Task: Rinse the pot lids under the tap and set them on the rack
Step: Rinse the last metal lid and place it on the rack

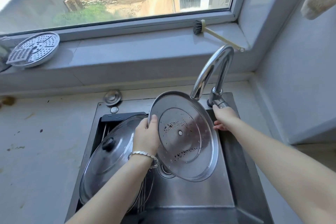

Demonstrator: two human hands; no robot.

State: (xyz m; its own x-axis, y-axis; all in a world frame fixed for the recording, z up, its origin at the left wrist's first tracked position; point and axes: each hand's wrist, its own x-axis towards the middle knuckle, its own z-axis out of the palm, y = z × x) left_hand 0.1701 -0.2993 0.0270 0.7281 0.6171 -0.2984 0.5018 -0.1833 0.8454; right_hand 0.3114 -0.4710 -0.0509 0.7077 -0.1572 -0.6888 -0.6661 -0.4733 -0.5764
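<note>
- Left hand [145, 137] grips the steel lid [183, 135] by its left rim, tilted, underside up, below the tap spout [211, 71].
- Right hand [222, 117] closed on the tap lever [220, 103], right of the lid.
- Second lid [112, 158] lies on the sink rack [105, 129], near left.

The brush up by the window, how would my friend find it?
Start at the curved chrome tap over the steel sink, then look up to the grey window sill. At its right end lies the dark-bristled brush with a cream handle. The only other thing there is a round holed metal plate, far left.
</note>
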